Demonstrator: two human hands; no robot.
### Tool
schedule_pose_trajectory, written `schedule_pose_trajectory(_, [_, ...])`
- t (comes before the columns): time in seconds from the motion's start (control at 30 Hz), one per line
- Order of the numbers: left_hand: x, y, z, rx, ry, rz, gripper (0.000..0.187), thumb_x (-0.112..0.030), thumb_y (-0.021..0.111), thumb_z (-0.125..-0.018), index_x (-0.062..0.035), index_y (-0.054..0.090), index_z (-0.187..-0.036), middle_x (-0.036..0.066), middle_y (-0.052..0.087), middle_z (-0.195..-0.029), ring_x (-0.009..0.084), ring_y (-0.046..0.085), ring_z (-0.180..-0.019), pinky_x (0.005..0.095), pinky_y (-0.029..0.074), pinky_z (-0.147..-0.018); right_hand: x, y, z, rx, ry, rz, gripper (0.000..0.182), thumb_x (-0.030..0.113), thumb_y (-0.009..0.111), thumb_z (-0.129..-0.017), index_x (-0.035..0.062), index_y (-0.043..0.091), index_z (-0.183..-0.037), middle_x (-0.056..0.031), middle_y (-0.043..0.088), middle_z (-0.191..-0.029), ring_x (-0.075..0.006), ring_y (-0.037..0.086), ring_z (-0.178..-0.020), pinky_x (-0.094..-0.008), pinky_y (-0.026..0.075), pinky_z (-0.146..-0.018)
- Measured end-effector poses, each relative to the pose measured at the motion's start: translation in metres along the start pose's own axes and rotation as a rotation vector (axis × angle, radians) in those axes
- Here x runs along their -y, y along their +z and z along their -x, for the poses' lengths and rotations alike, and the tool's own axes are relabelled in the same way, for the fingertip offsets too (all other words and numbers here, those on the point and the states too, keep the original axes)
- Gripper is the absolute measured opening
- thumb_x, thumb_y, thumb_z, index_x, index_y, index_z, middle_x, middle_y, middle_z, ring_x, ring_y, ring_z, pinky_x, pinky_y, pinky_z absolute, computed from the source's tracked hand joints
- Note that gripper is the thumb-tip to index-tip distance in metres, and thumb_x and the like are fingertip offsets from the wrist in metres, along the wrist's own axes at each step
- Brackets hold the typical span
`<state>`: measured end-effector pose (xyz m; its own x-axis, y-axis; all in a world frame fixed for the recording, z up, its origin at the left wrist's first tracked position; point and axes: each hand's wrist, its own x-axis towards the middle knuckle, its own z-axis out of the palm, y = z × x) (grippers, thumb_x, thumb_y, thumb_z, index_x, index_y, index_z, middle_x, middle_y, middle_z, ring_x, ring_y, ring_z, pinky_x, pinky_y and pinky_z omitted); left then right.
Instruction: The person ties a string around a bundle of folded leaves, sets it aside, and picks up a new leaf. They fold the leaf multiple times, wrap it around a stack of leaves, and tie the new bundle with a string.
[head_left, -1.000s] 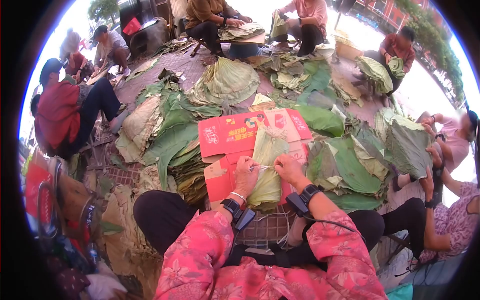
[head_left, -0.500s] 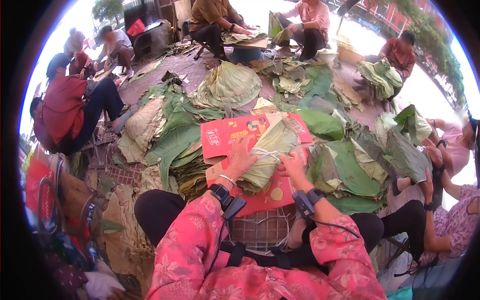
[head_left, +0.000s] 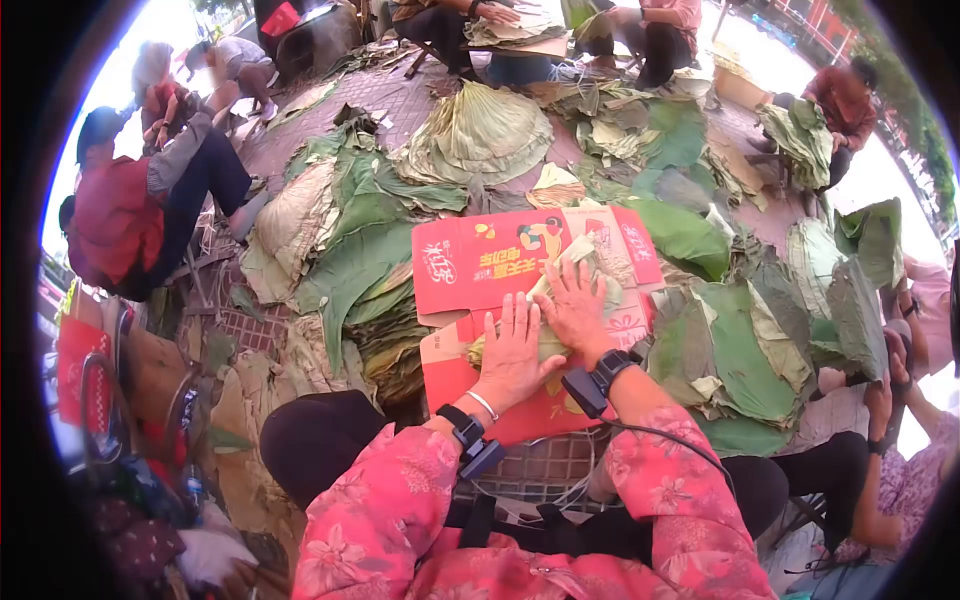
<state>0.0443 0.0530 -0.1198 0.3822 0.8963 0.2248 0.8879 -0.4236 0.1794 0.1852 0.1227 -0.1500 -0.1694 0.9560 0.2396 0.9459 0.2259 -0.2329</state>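
Observation:
A folded bundle of large pale-green leaves (head_left: 612, 268), which look like dried lotus leaves, lies on a flattened red printed cardboard box (head_left: 462, 290) in front of my knees. My left hand (head_left: 512, 355) rests flat on the near left part of the bundle, fingers stretched out. Further up and to the right, my right hand (head_left: 580, 308) presses on it with its fingers spread. Between them they cover most of the bundle, and the white string around it is hidden from view.
Leaf piles lie around the cardboard: a left stack (head_left: 365, 250), a fan-shaped pile (head_left: 480, 135) beyond, and a right stack (head_left: 745, 340). Several people sit around, including a person in red (head_left: 120, 220) at left. A bag (head_left: 85, 370) stands at lower left.
My hands have let go of the white string and now lie flat on the bundle. The bundle's fanned near end is now mostly under my hands. The view has shifted slightly.

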Motion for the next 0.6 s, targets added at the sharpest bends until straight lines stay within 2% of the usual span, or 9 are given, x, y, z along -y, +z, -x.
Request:
schedule_pose_trajectory(0.13, [0.004,0.009,-0.002,0.010,0.016,0.013,0.082,-0.055,0.052,-0.079,0.0032,0.032,-0.134,0.025,0.023,-0.142,0.0369,0.018,-0.135,0.0533,0.019,-0.104,-0.005,0.012,-0.001,0.031,-0.002,-0.004,0.060,0.052,0.039,-0.088,0.0184,0.034,-0.138,-0.0124,0.029,-0.144,-0.0356,0.021,-0.133,-0.0589,0.012,-0.104])
schedule_pose_trajectory(0.43, [0.001,0.000,-0.004,0.066,-0.021,0.029,0.083,-0.055,0.052,-0.080,0.0041,0.030,-0.134,0.026,0.023,-0.142,0.0378,0.019,-0.134,0.0530,0.022,-0.102,-0.009,-0.026,-0.020,0.174,0.055,-0.089,0.063,0.055,0.039,-0.087,0.0179,0.033,-0.138,-0.0116,0.028,-0.144,-0.0352,0.019,-0.134,-0.0602,0.013,-0.103])
schedule_pose_trajectory(0.47, [0.001,-0.001,-0.001,0.063,-0.025,0.038,0.084,-0.055,0.052,-0.079,0.0040,0.031,-0.134,0.026,0.023,-0.142,0.0379,0.019,-0.134,0.0532,0.022,-0.102,-0.014,-0.025,-0.023,-0.017,-0.031,0.033,0.063,0.056,0.038,-0.088,0.0182,0.034,-0.138,-0.0118,0.028,-0.144,-0.0345,0.020,-0.134,-0.0614,0.014,-0.102])
schedule_pose_trajectory(0.57, [0.002,-0.004,-0.003,0.041,-0.006,0.047,0.084,-0.055,0.054,-0.078,0.0036,0.031,-0.134,0.026,0.023,-0.142,0.0381,0.019,-0.134,0.0537,0.023,-0.102,-0.030,-0.028,-0.026,-0.032,-0.031,0.043,0.061,0.055,0.035,-0.089,0.0180,0.033,-0.138,-0.0103,0.030,-0.144,-0.0345,0.023,-0.133,-0.0615,0.014,-0.101])
schedule_pose_trajectory(0.6, [0.001,-0.004,-0.002,0.040,0.005,0.038,0.085,-0.055,0.054,-0.077,0.0034,0.031,-0.134,0.026,0.023,-0.142,0.0382,0.020,-0.134,0.0539,0.023,-0.102,-0.042,-0.014,-0.026,0.030,-0.009,0.049,0.061,0.055,0.035,-0.089,0.0185,0.033,-0.138,-0.0097,0.029,-0.144,-0.0341,0.023,-0.133,-0.0614,0.014,-0.101])
